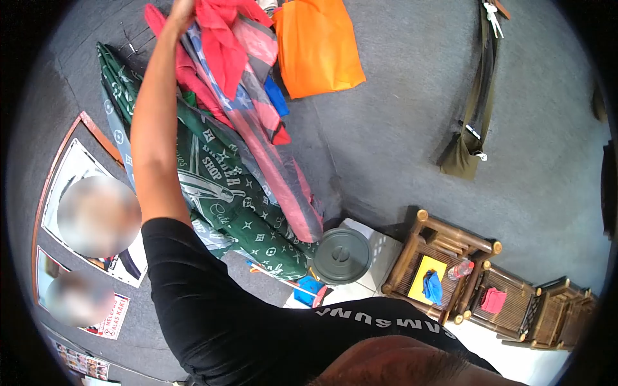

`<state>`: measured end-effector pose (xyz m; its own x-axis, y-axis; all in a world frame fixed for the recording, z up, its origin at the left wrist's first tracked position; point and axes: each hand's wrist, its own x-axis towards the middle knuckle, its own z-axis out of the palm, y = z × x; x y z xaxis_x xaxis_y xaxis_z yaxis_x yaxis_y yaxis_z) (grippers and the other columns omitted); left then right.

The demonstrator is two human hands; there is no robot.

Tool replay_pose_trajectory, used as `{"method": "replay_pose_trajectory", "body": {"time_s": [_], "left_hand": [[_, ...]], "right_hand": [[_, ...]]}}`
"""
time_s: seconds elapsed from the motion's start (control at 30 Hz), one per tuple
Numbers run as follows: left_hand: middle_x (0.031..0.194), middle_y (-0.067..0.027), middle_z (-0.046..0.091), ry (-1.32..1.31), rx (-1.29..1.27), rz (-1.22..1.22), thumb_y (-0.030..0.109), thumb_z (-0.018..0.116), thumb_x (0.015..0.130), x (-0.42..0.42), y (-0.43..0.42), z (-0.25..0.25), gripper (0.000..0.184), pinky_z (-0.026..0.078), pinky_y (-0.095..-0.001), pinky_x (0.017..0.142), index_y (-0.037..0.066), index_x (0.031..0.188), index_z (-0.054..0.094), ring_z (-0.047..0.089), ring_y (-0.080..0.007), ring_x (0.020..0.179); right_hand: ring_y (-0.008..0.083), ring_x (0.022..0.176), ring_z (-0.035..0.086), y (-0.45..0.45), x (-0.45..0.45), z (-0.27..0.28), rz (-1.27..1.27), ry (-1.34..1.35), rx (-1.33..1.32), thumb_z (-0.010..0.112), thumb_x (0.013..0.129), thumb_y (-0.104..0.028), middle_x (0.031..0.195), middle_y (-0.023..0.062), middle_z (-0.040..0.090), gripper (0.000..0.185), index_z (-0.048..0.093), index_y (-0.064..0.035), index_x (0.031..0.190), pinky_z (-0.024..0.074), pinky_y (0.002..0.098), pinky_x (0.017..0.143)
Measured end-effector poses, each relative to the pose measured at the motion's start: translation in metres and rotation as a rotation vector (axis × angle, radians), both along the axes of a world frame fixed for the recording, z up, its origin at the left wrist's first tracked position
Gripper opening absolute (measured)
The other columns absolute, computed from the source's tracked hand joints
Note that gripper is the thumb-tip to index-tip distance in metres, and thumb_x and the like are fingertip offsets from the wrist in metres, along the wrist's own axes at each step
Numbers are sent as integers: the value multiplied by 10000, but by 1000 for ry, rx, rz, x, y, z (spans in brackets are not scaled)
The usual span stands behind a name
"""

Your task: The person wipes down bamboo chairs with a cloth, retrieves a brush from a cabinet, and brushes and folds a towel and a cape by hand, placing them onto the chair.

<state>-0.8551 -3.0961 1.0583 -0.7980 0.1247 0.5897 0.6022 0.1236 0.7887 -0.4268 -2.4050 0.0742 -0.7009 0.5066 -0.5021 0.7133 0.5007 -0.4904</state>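
My left arm reaches up along the left side, and my left hand (pixel 183 10) is at the top edge, against a red cloth (pixel 222 48). Its fingers are cut off by the frame, so their grip does not show. Below and beside it hang several cloths: a green barber cape (pixel 222 170) with white "BARBER SHOP" lettering, a pink and grey striped cloth (pixel 273 174), and an orange cloth (pixel 320 48) to the right. My right hand is out of the picture.
A grey lidded bin (pixel 342 256) stands below the capes. Bamboo chairs (pixel 421 257) line the lower right, with a yellow item (pixel 425 273), blue cloth (pixel 432 287), bottle (pixel 460 270) and red cloth (pixel 494 300). An olive strap (pixel 486 83) hangs on the grey wall; posters (pixel 132 264) are at left.
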Motion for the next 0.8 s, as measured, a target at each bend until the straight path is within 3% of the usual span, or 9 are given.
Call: {"method": "replay_pose_trajectory", "body": {"time_s": [0.07,0.13,0.2,0.3,0.4,0.47,0.57,0.73,0.8], "left_hand": [[1051,-120,718,-6,-124,94,263,541,941,-6,15,-18,330,568,-405,873,22,1128,668,691,-244,959],[1049,-133,712,590,-550,280,264,553,957,-20,26,-48,295,548,-355,836,24,1069,684,676,-226,921],[1240,-62,660,205,-507,105,198,562,988,-18,38,-83,358,462,-298,986,34,1306,588,619,-183,1126],[1115,-129,709,528,-788,399,163,619,927,43,102,-162,357,480,-317,949,-9,1239,612,653,-193,1064],[946,-189,719,462,-931,372,229,652,888,93,136,-242,330,533,-394,808,-13,1112,641,704,-243,932],[935,-124,696,168,-883,271,146,644,856,118,156,-298,294,505,-331,828,-23,1096,631,658,-193,890],[826,-121,669,-166,-659,56,133,638,828,139,178,-385,251,500,-331,755,-28,1020,627,652,-166,817],[903,-22,682,-728,18,-240,189,636,882,186,206,-457,265,498,-273,756,-35,1023,654,629,-119,828],[961,-30,696,-657,80,-57,146,668,896,210,202,-466,262,499,-253,784,-36,1084,663,623,-101,864]], "right_hand": [[404,903,690,2,3,0,-11,26,13,776,759,-335,939,247,689,499,624,4,1092,523,502,724],[403,906,690,6,9,0,-19,68,29,777,758,-334,944,247,689,501,622,5,1092,523,502,726],[402,910,689,8,15,0,-19,173,47,778,756,-333,948,247,689,503,620,6,1093,522,503,729],[387,907,685,5,-11,22,57,206,21,777,771,-346,961,247,686,513,620,16,1099,519,483,737],[330,916,681,-23,-65,95,176,357,-42,778,806,-351,972,222,690,531,616,29,1140,518,433,774],[248,866,659,-80,-109,195,235,621,-219,737,871,-295,923,142,695,393,636,27,1072,522,409,762],[163,955,606,-169,-160,337,328,512,-492,788,856,-295,1028,78,649,526,588,17,1230,502,336,838],[128,1020,591,-260,-197,385,612,561,-907,817,839,-222,1051,29,654,518,599,-26,1266,487,323,923],[123,990,598,-273,-200,376,668,460,-1051,816,836,-197,1022,24,653,472,613,-20,1224,504,315,884]]}}
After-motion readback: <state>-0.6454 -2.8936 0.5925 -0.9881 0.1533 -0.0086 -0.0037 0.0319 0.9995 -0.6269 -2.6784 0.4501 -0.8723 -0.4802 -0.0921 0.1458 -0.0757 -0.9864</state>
